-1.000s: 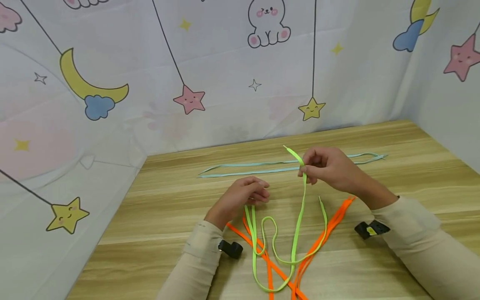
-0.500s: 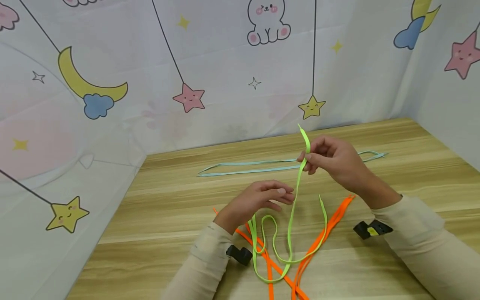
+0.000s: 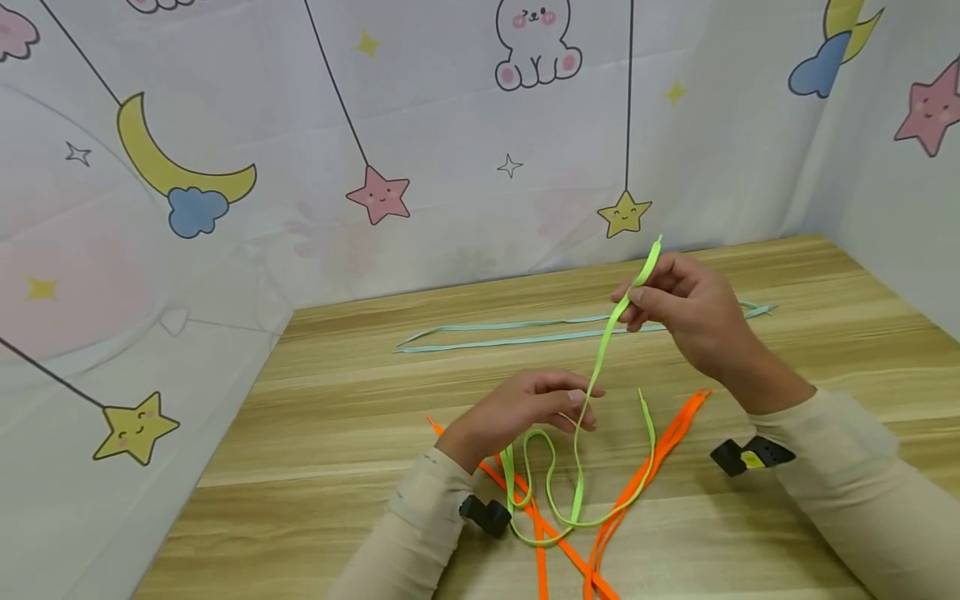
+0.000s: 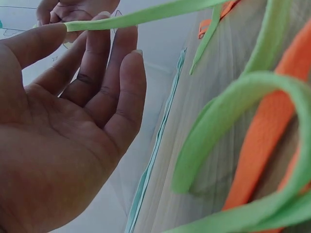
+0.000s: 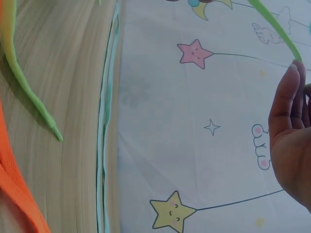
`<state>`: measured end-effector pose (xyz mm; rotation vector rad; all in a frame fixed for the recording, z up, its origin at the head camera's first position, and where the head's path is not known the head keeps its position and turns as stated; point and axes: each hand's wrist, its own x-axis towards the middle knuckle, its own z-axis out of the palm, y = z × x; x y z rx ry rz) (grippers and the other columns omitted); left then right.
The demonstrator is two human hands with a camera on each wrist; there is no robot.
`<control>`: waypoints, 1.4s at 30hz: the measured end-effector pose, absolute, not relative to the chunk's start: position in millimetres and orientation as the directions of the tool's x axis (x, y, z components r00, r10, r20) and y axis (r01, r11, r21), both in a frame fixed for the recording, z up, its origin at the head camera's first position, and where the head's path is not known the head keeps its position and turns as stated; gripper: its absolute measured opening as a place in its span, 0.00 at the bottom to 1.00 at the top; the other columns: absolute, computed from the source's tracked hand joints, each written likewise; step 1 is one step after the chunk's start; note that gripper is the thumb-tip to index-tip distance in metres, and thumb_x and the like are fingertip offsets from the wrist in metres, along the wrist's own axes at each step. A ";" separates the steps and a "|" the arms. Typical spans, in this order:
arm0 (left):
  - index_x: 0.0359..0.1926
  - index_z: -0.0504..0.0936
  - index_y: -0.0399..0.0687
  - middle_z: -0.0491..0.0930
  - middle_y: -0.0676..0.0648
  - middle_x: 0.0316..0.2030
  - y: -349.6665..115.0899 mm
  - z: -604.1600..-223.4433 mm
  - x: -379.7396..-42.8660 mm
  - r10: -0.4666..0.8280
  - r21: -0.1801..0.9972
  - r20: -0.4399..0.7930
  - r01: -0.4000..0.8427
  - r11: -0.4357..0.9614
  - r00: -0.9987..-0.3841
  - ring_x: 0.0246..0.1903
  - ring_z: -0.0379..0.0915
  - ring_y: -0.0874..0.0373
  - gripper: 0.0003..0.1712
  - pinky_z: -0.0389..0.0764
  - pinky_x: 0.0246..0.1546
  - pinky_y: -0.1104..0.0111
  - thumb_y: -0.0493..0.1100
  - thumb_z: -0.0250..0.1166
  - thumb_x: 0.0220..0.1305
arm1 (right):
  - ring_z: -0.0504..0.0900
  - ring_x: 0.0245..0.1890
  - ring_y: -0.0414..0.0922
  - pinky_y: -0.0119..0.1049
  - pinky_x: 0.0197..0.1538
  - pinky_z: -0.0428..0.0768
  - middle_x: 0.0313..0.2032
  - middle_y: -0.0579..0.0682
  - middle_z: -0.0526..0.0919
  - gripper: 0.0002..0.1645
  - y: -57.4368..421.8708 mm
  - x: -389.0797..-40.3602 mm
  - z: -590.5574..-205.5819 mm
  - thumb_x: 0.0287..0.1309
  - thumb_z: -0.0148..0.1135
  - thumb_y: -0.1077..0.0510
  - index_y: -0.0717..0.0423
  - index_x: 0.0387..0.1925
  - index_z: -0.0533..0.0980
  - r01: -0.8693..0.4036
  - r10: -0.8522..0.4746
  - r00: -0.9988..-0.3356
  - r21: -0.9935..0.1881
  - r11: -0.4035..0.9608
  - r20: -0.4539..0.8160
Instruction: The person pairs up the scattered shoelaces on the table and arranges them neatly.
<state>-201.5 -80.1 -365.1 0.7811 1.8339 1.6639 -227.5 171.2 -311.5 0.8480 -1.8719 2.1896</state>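
A neon green shoelace (image 3: 606,342) rises from the table, its tipped end pointing up. My right hand (image 3: 697,312) pinches it between thumb and fingers just below that end. Lower down, the lace runs between the thumb and fingers of my left hand (image 3: 528,408), which hold it loosely; the remaining fingers are partly extended. In the left wrist view, the green shoelace (image 4: 141,17) crosses the fingertips of the left hand (image 4: 73,111). The right wrist view shows part of the right hand (image 5: 291,121) with the lace at its fingertips. The rest lies in loose curves on the table.
Orange shoelaces (image 3: 675,433) lie under and beside the green one. A pale blue-green shoelace (image 3: 510,343) is stretched in a long loop farther back on the wooden table (image 3: 337,392). A patterned white cloth (image 3: 450,125) hangs behind.
My right hand has moved up and to the right, drawing the green lace higher. My left hand has moved right, from beside the lace to around it.
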 end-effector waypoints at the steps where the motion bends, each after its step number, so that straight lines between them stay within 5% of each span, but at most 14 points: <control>1: 0.61 0.78 0.35 0.84 0.38 0.45 -80.5 -364.9 -201.8 0.722 0.995 -0.010 0.063 0.074 -0.691 0.47 0.83 0.46 0.21 0.79 0.53 0.53 0.45 0.56 0.76 | 0.85 0.30 0.47 0.37 0.36 0.85 0.37 0.59 0.86 0.02 171.9 -227.6 -311.3 0.66 0.56 0.74 0.72 0.39 0.72 -0.448 -0.245 -0.834 -0.866 -0.222 0.494; 7: 0.55 0.79 0.30 0.77 0.33 0.59 -83.1 -364.1 -203.6 0.714 0.998 -0.015 0.035 0.055 -0.700 0.42 0.83 0.52 0.19 0.81 0.51 0.56 0.43 0.57 0.76 | 0.85 0.30 0.47 0.36 0.38 0.85 0.36 0.58 0.86 0.04 175.6 -228.1 -309.8 0.66 0.53 0.76 0.69 0.38 0.73 -0.422 -0.216 -0.849 -0.864 -0.275 0.483; 14: 0.46 0.80 0.25 0.75 0.23 0.48 -85.0 -364.2 -204.5 0.709 0.998 0.002 0.041 0.038 -0.705 0.37 0.82 0.54 0.18 0.80 0.52 0.55 0.41 0.55 0.76 | 0.86 0.29 0.46 0.35 0.37 0.85 0.35 0.58 0.86 0.04 180.0 -229.2 -309.6 0.65 0.55 0.76 0.69 0.37 0.73 -0.386 -0.190 -0.860 -0.847 -0.366 0.474; 18: 0.42 0.78 0.22 0.78 0.31 0.38 -86.0 -364.1 -205.6 0.706 0.998 0.023 0.055 0.023 -0.708 0.38 0.82 0.52 0.19 0.81 0.50 0.56 0.41 0.55 0.76 | 0.85 0.28 0.47 0.35 0.36 0.85 0.34 0.58 0.87 0.05 182.5 -231.9 -310.4 0.65 0.55 0.76 0.68 0.36 0.74 -0.376 -0.171 -0.867 -0.840 -0.391 0.468; 22: 0.36 0.78 0.31 0.80 0.43 0.33 -88.0 -363.4 -205.8 0.702 0.998 0.040 0.066 0.010 -0.711 0.39 0.81 0.49 0.17 0.80 0.49 0.53 0.42 0.54 0.77 | 0.84 0.26 0.46 0.35 0.34 0.84 0.33 0.57 0.86 0.05 186.1 -235.2 -311.1 0.66 0.55 0.75 0.67 0.35 0.74 -0.336 -0.131 -0.895 -0.836 -0.433 0.427; 28: 0.32 0.78 0.37 0.80 0.45 0.31 -89.7 -361.9 -205.2 0.703 0.998 0.047 0.053 -0.013 -0.709 0.39 0.81 0.49 0.16 0.77 0.52 0.48 0.42 0.53 0.76 | 0.77 0.23 0.45 0.34 0.31 0.80 0.32 0.56 0.83 0.04 192.5 -239.9 -311.1 0.67 0.55 0.72 0.65 0.35 0.72 -0.253 -0.047 -0.948 -0.832 -0.495 0.316; 42: 0.29 0.78 0.42 0.81 0.47 0.31 -94.9 -359.1 -205.9 0.724 0.995 0.097 0.064 -0.073 -0.683 0.38 0.79 0.48 0.14 0.79 0.50 0.58 0.40 0.53 0.73 | 0.76 0.22 0.42 0.31 0.28 0.78 0.33 0.54 0.83 0.04 212.8 -258.5 -325.1 0.69 0.51 0.70 0.64 0.37 0.73 -0.201 0.084 -0.979 -0.859 -0.471 0.183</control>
